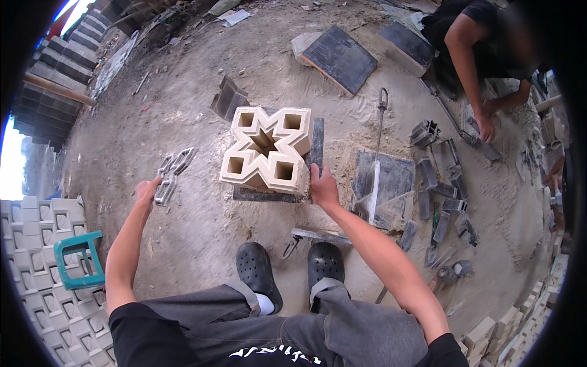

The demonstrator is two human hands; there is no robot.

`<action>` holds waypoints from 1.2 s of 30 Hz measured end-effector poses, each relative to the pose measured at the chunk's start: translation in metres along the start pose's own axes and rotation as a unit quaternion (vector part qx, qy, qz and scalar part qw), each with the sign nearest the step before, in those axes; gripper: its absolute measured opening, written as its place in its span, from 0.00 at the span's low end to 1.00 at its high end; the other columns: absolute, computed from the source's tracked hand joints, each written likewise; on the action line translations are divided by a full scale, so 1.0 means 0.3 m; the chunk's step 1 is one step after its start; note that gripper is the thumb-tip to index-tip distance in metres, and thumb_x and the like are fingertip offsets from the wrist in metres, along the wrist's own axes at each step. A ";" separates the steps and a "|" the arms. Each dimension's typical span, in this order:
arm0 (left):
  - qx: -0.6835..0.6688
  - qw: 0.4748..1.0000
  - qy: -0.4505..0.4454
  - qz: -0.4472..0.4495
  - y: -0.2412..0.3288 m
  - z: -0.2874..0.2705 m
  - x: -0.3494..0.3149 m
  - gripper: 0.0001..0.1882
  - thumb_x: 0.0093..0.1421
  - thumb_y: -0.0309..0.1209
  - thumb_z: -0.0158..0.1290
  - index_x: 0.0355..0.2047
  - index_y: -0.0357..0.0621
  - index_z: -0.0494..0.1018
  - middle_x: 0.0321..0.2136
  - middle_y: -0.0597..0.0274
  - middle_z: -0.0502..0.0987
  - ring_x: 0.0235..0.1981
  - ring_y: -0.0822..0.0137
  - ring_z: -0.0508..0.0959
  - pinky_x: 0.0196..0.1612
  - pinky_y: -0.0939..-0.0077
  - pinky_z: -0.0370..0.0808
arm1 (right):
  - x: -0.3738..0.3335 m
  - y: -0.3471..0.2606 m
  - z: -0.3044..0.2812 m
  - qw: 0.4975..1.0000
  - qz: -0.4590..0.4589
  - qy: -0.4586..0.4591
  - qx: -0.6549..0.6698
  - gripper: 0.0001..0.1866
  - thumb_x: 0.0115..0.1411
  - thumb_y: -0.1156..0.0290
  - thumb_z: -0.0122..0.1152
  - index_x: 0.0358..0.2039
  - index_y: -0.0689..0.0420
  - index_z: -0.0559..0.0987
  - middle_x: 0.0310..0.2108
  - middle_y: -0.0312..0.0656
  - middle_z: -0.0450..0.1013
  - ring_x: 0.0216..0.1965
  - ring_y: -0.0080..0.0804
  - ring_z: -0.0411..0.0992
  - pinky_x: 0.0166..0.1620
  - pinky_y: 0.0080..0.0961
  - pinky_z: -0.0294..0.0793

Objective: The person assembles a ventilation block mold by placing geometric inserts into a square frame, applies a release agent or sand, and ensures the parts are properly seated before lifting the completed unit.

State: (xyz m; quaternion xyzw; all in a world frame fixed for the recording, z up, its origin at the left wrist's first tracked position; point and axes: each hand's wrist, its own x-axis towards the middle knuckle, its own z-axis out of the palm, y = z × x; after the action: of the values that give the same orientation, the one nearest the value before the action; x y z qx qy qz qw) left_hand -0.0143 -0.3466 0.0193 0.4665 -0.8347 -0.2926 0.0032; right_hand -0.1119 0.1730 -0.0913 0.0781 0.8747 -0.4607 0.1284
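Cream block (285,140) just left of right hand (324,188)

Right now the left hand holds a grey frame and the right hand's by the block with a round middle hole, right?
No: the head view shows the block has a star-shaped middle hole, not round. The rest is right.

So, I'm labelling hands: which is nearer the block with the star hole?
Right. The right hand is beside the block, at its lower right; the left hand is well left of it, holding a metal frame.
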 end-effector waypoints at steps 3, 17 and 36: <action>0.059 0.995 0.015 0.078 0.019 0.182 0.018 0.25 0.47 0.49 0.63 0.28 0.35 0.77 0.23 0.60 0.77 0.23 0.70 0.74 0.27 0.72 0.70 | 0.015 0.044 -0.014 1.000 0.000 0.017 -0.005 0.28 0.65 0.46 0.41 0.50 0.60 0.67 0.31 0.67 0.73 0.37 0.67 0.72 0.40 0.55 0.68; 0.363 0.836 -0.217 0.350 0.621 0.010 -0.010 0.32 0.53 0.54 0.57 0.45 0.37 0.73 0.40 0.45 0.79 0.43 0.51 0.78 0.46 0.63 0.74 | 0.026 0.041 0.014 1.000 0.008 -0.007 -0.022 0.27 0.66 0.46 0.39 0.45 0.61 0.67 0.34 0.67 0.73 0.40 0.67 0.70 0.43 0.56 0.67; 0.193 0.905 -0.231 0.301 0.943 0.558 -0.038 0.45 0.60 0.64 0.37 0.59 0.31 0.59 0.50 0.34 0.72 0.54 0.47 0.72 0.56 0.64 0.68 | 0.117 -0.143 -0.161 0.896 0.161 -0.373 -0.181 0.40 0.63 0.35 0.26 0.50 0.60 0.71 0.34 0.51 0.74 0.30 0.40 0.75 0.31 0.43 0.77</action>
State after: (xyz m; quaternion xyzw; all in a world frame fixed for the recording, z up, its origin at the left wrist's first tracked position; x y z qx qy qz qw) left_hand -0.2742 -0.1451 0.0226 0.1038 -0.9529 -0.2107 -0.1921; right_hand -0.1638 0.1895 -0.0418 0.0156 0.8067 -0.2626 0.5292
